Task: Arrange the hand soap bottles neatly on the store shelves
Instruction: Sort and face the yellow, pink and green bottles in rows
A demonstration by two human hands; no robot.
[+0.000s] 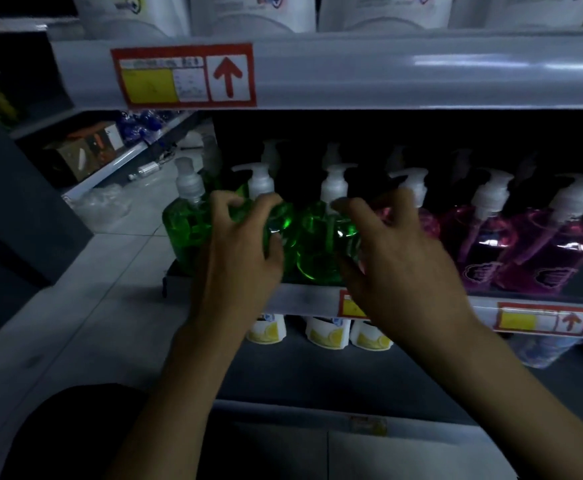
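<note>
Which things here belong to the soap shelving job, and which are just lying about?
Job: green hand soap bottles, pink hand soap bottles, left hand, right hand, shelf.
Lying about: white pouches above, lemon-labelled containers below, cardboard box, price tag.

The soap in the green soap bottles is seen as a bright, clear green, and that in the pink soap bottles as a translucent magenta, marked low down with a dark emblem outlined in a pale line. All are topped by white pump heads. The shelf rail is finished in pale grey. The price label is bordered in red, with a yellow block and a red arrow on white. The pouches below are printed white with yellow lemon pictures. The floor is laid in light grey tiles.
</note>
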